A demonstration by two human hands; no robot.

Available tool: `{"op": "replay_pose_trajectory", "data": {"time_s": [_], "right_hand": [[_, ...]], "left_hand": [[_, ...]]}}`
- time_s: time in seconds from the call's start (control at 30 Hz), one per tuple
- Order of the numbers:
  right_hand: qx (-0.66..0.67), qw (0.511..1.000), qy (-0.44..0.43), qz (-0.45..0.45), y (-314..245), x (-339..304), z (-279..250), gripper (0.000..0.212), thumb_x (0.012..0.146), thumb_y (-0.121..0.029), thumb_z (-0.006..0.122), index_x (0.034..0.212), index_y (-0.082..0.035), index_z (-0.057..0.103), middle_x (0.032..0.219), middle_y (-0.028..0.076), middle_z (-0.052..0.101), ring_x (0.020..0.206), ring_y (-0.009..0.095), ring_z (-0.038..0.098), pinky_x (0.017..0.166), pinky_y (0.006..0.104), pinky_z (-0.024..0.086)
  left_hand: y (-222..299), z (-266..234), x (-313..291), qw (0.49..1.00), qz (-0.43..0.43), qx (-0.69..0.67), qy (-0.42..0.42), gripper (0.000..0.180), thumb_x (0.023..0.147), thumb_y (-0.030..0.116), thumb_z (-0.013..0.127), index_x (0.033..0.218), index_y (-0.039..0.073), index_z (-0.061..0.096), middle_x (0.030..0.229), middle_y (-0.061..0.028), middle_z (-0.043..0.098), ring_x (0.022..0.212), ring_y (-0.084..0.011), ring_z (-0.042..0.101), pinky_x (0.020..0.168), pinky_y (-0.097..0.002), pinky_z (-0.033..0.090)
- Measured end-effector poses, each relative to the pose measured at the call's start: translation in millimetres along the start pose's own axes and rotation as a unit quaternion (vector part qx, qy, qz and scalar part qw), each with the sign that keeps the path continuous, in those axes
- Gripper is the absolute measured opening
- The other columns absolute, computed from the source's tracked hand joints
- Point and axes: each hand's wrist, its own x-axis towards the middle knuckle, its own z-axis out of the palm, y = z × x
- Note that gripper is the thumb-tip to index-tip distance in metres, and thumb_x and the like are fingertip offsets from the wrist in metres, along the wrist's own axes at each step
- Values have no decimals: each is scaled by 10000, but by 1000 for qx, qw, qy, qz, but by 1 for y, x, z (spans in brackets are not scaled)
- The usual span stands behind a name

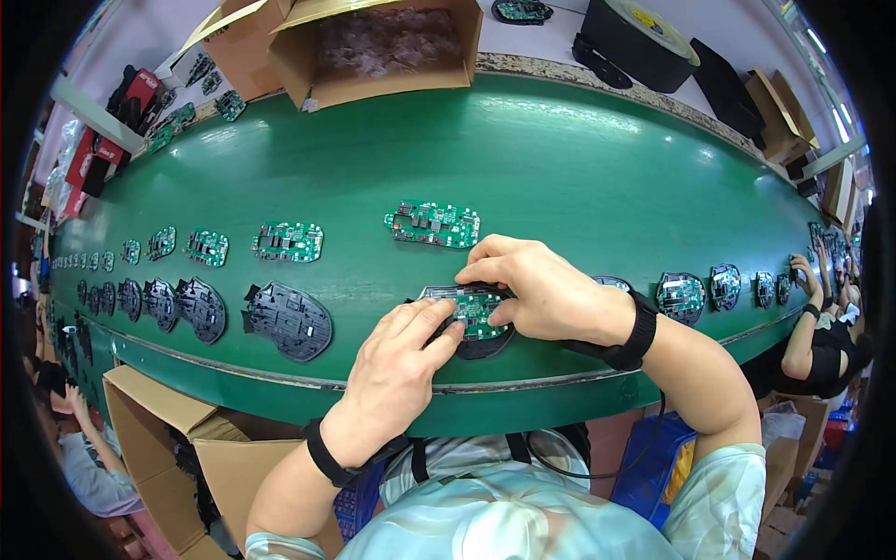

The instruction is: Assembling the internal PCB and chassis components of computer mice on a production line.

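In front of me on the green work surface, a green circuit board [479,315] sits in a black plastic shell [485,349]. My left hand [394,366] has its thumb and fingers bent onto the left end of the board. Over the right end is my right hand [558,294], its index finger curled at the far edge and its thumb on the board. The two hands partly cover the board and shell. Just beyond lies a loose circuit board [433,224]. An unfilled black shell [287,321] rests to the left of my left hand.
Rows of circuit boards [287,242] and black shells [200,309] run off left. Shells with boards fitted [680,297] line the right side. Cardboard boxes [373,93] and a black reel [639,47] stand along the far edge. A co-worker's hand [805,273] is far right.
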Motion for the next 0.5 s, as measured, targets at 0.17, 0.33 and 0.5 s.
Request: {"op": "replay_pose_trajectory", "data": {"time_s": [0.17, 0.33, 0.5], "right_hand": [[-11, 1000, 6, 0, 3, -5, 0, 553, 727, 66, 816, 1262, 23, 686, 1271, 172, 635, 1158, 359, 649, 977, 424, 552], [11, 1000, -8, 15, 6, -9, -2, 604, 699, 60, 837, 1272, 16, 651, 1249, 175, 607, 1137, 370, 639, 959, 428, 550], [-31, 999, -27, 6, 6, 0, -6, 509, 690, 103, 759, 1169, 18, 607, 1160, 192, 601, 1148, 389, 601, 949, 448, 529]], "left_hand": [[2, 5, 3, 999, 27, 41, -6, 358, 781, -25, 661, 1128, 10, 740, 1277, -148, 680, 1179, -334, 650, 992, -455, 551], [7, 3, 8, 996, 51, 69, -33, 338, 791, 14, 666, 1123, 14, 734, 1272, -144, 689, 1185, -328, 647, 992, -448, 550], [5, 7, 9, 997, 49, 48, -24, 327, 802, 34, 662, 1122, 28, 731, 1277, -132, 694, 1180, -318, 648, 991, -442, 548]]}}
